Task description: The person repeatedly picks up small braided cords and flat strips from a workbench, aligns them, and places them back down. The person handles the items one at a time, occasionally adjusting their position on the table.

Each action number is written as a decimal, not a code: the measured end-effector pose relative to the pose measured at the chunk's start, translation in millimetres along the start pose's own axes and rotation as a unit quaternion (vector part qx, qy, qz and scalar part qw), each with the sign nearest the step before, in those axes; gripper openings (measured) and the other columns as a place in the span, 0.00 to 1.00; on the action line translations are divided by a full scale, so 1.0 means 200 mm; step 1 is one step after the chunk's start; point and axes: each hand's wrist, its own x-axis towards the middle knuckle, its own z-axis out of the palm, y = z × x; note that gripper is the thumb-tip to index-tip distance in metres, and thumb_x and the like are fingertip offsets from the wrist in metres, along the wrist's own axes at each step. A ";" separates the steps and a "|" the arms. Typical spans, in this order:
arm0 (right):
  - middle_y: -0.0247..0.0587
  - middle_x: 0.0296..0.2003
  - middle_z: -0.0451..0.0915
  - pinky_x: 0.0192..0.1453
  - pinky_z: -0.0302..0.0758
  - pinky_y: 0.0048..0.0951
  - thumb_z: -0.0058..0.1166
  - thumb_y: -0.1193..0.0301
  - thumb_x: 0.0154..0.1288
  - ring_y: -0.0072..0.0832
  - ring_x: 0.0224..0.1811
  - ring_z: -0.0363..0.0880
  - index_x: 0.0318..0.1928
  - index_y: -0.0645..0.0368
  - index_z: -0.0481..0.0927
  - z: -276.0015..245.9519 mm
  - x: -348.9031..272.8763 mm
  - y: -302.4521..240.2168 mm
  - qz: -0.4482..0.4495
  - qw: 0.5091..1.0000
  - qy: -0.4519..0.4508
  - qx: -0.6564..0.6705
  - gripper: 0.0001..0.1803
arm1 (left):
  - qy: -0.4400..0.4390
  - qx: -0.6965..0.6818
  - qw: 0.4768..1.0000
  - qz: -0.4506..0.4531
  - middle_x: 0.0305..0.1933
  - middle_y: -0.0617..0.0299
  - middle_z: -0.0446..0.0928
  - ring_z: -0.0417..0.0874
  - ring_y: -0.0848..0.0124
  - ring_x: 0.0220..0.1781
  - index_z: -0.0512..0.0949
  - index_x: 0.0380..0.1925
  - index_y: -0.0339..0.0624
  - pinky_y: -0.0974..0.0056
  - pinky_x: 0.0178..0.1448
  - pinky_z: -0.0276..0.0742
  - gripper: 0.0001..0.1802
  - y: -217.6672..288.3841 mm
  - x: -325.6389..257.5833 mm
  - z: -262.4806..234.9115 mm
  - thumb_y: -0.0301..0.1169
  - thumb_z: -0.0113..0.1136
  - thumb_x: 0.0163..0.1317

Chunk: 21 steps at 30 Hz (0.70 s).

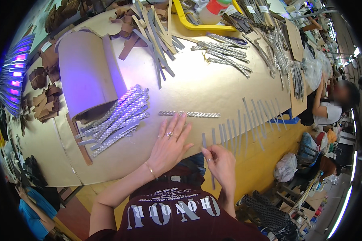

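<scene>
My left hand lies flat with its fingers stretched out, the fingertips resting on a silvery braided strap on the table. At the table's near edge my right hand pinches a thin grey strip between thumb and fingers. Just to its right, a row of narrow grey strips lies spaced along the edge, their ends overhanging. To the left of my left hand sits a pile of braided straps, silvery with grey undersides.
A large brown cardboard roll stands behind the pile. More braided straps and loose grey and tan strips lie farther back, near a yellow frame and a bottle. Another person sits at the far right.
</scene>
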 end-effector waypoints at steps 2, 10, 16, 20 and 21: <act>0.43 0.24 0.78 0.34 0.71 0.36 0.65 0.66 0.63 0.39 0.27 0.77 0.32 0.61 0.82 -0.08 -0.01 -0.02 -0.083 0.995 -0.031 0.043 0.11 | 0.024 -0.107 0.994 -0.003 0.72 0.47 0.65 0.66 0.52 0.73 0.72 0.62 0.39 0.47 0.73 0.61 0.29 0.03 -0.03 -0.06 0.41 0.64 0.65; 0.40 0.30 0.79 0.39 0.70 0.38 0.66 0.62 0.62 0.41 0.34 0.77 0.34 0.59 0.82 -0.18 -0.01 -0.08 -0.181 0.971 -0.130 0.086 0.13 | -0.029 -0.493 0.854 -0.161 0.36 0.57 0.85 0.87 0.73 0.39 0.84 0.42 0.35 0.67 0.44 0.82 0.11 0.10 -0.08 -0.24 0.28 0.70 0.61; 0.41 0.38 0.82 0.49 0.71 0.39 0.68 0.59 0.59 0.44 0.44 0.78 0.46 0.58 0.81 -0.14 0.03 -0.21 -0.207 0.963 0.140 -0.103 0.20 | 0.056 -0.507 0.836 -0.204 0.32 0.62 0.85 0.82 0.81 0.33 0.86 0.39 0.35 0.74 0.38 0.79 0.06 0.09 -0.10 -0.22 0.24 0.67 0.63; 0.40 0.36 0.82 0.49 0.71 0.39 0.67 0.60 0.60 0.42 0.41 0.79 0.44 0.58 0.82 -0.14 0.06 -0.29 -0.270 0.943 0.150 -0.126 0.17 | 0.079 -0.620 0.741 -0.246 0.32 0.63 0.85 0.80 0.83 0.31 0.86 0.39 0.36 0.75 0.36 0.76 0.07 0.10 -0.08 -0.16 0.27 0.68 0.64; 0.40 0.35 0.82 0.47 0.72 0.39 0.66 0.60 0.61 0.41 0.39 0.79 0.42 0.58 0.83 -0.13 0.07 -0.31 -0.266 0.953 0.105 -0.101 0.16 | 0.087 -0.608 0.750 -0.246 0.32 0.63 0.85 0.80 0.82 0.30 0.86 0.39 0.37 0.73 0.34 0.75 0.07 0.09 -0.08 -0.16 0.28 0.68 0.63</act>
